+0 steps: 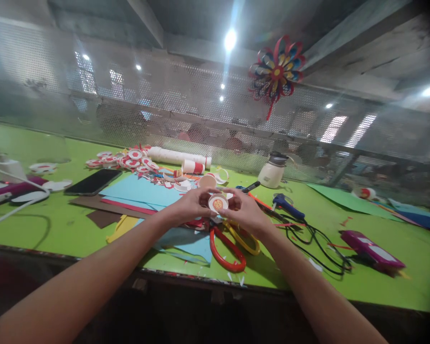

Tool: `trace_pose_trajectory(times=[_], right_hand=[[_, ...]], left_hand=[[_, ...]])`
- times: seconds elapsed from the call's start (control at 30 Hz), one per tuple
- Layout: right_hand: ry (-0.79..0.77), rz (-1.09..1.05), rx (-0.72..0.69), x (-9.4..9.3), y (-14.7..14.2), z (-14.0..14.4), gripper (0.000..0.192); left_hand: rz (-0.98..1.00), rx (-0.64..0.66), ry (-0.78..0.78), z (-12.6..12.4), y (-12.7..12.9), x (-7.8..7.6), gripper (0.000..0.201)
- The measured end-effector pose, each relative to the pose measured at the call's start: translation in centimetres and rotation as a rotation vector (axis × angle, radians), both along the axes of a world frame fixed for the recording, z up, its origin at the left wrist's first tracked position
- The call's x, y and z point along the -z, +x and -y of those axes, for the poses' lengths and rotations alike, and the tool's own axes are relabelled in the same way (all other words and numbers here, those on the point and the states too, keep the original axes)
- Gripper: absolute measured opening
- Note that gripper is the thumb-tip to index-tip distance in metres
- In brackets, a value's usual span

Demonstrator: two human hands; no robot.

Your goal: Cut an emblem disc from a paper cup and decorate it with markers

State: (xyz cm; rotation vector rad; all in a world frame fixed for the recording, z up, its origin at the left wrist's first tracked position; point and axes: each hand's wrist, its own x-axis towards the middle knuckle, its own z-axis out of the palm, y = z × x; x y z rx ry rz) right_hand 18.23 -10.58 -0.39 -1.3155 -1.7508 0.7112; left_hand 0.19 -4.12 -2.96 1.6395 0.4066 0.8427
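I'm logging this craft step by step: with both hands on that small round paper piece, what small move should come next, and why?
Probably press the layers flat: both the left hand and right hand pinch the round paper disc in the air above the blue paper, its orange centre facing up.

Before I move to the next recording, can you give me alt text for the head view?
Both hands, left hand and right hand, hold a small round paper disc with a red-and-yellow centre above a green table. Below them lie red scissors, yellow scissors and blue paper sheets; a black phone lies to the left.
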Motion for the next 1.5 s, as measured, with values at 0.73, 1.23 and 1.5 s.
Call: trace_pose_trajectory(times=[0.73,1.23,1.5], right_hand=[[-0.045,-0.108,0.014,0.59,-0.69,-0.21,0.040],[-0.146,-0.209,-0.086,0.09,-0.21,0.19,0.040],[-0.132,-0.196,-0.038,0.52,-0.50,0.04,0.033]], left_hand=[[-0.052,0.054,0.014,0.31,-0.31,-0.27,0.061],[-0.108,0.076,0.003,0.64,-0.67,-0.72,0.063],[-0.126,0.088,0.003,0.45,-0.71,-0.60,0.063]])
